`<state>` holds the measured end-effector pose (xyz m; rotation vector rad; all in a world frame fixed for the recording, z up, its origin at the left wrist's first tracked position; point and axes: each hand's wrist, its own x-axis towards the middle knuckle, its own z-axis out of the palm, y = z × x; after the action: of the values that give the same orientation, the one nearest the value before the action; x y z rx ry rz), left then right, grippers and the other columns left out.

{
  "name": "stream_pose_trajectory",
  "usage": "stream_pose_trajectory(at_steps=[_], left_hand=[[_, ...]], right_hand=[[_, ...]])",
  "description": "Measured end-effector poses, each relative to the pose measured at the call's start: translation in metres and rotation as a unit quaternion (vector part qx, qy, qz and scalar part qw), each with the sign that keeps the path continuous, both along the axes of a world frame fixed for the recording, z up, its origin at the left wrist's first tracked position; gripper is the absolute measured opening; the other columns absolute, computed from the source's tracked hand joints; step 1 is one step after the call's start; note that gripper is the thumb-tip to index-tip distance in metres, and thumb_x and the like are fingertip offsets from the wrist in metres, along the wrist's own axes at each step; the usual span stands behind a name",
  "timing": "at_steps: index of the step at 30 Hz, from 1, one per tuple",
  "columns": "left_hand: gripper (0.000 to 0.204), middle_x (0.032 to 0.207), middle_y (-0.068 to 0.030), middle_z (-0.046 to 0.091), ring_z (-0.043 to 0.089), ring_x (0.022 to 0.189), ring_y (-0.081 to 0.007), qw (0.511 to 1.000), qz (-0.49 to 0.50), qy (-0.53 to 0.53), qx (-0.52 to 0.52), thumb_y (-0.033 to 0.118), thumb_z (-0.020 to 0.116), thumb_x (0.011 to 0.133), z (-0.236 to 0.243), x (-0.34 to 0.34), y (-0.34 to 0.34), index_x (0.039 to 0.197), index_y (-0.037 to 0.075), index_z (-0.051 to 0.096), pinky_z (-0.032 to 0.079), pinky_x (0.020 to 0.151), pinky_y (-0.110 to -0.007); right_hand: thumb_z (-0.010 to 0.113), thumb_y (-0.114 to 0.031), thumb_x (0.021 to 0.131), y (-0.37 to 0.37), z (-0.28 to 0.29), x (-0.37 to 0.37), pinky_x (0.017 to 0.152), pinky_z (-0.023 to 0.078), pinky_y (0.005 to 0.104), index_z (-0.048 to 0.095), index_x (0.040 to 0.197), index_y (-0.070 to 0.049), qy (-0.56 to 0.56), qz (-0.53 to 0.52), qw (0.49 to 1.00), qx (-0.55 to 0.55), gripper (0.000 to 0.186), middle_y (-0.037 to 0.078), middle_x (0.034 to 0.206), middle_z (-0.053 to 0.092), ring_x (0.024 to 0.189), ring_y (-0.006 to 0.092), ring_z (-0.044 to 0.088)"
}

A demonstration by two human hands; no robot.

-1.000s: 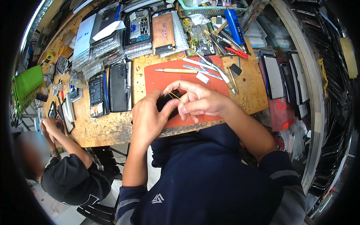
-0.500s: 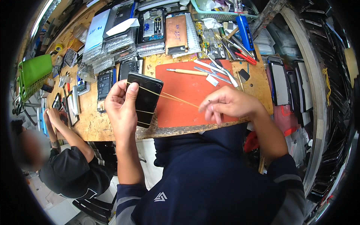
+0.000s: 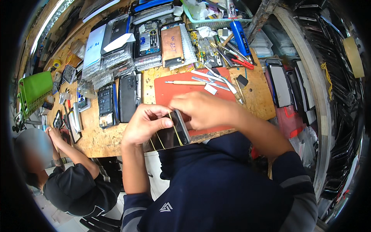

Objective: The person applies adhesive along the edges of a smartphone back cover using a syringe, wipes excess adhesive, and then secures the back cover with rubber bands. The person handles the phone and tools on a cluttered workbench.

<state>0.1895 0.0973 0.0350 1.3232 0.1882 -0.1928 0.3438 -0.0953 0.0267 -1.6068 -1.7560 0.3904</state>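
A black smartphone (image 3: 168, 136) is tilted in front of me at the bench's near edge, its glossy face toward me. Several yellow rubber bands (image 3: 176, 130) cross its body. My left hand (image 3: 142, 124) grips it from the left, thumb on the face near one band. Against the phone's upper right end is my right hand (image 3: 206, 111), fingers bent round the edge at a band; the fingertips are partly hidden behind the phone. Beneath both hands lies an orange-red work mat (image 3: 164, 87).
On the mat's far side lie a wooden-handled tool (image 3: 189, 82) and white tweezers (image 3: 228, 83). Opened phones (image 3: 107, 104) lie left of it. Stacks of bubble-wrapped parts (image 3: 108, 63) and a teal basket (image 3: 216, 23) stand behind. Another person (image 3: 79, 179) sits at my left.
The phone has come down and right, turning to a new tilt. My right hand, earlier drawing a stretched rubber band away to the right, is now against the phone's end.
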Motion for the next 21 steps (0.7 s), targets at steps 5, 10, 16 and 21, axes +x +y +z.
stream_pose_trajectory(at_steps=[5,10,16,21], left_hand=[[0.021,0.088,-0.0058,0.078,0.072,0.074,-0.0117,0.941,0.095,-0.004,0.325,0.016,0.085,0.089,0.01,-0.002,-0.021,0.1,0.0,0.076,0.055,0.068,-0.031],[0.021,0.083,-0.0121,0.071,0.071,0.074,-0.0333,0.741,0.145,-0.161,0.636,0.018,0.087,0.084,0.004,0.011,-0.054,0.094,0.005,0.075,0.054,0.065,-0.04],[0.016,0.089,-0.0145,0.074,0.072,0.08,-0.0364,0.765,0.11,-0.123,0.623,0.016,0.079,0.092,0.005,0.007,-0.05,0.103,0.005,0.075,0.055,0.069,-0.042],[0.017,0.095,-0.0213,0.075,0.073,0.087,-0.0408,0.803,0.108,-0.074,0.582,0.014,0.064,0.103,0.013,0.007,-0.037,0.113,0.005,0.074,0.056,0.076,-0.046]], right_hand=[[0.073,-0.011,0.096,0.017,-0.029,0.054,0.063,0.06,0.0377,0.075,0.092,0.003,0.296,-0.222,0.925,-0.082,0.015,0.015,0.078,0.076,0.071,0.0202,0.077],[0.072,-0.024,0.093,0.067,-0.056,0.047,0.064,0.059,0.0504,0.079,0.079,-0.007,-0.135,-0.428,0.892,-0.063,0.023,0.023,0.076,0.073,0.071,0.0389,0.075],[0.069,-0.018,0.09,0.069,-0.058,0.045,0.067,0.059,0.0517,0.077,0.082,-0.009,-0.111,-0.441,0.89,-0.027,0.014,0.018,0.075,0.073,0.072,0.0402,0.074],[0.071,-0.011,0.093,0.015,-0.015,0.04,0.069,0.054,0.0447,0.075,0.091,-0.003,-0.066,-0.348,0.929,0.105,0.009,0.014,0.088,0.068,0.079,0.0322,0.069]])
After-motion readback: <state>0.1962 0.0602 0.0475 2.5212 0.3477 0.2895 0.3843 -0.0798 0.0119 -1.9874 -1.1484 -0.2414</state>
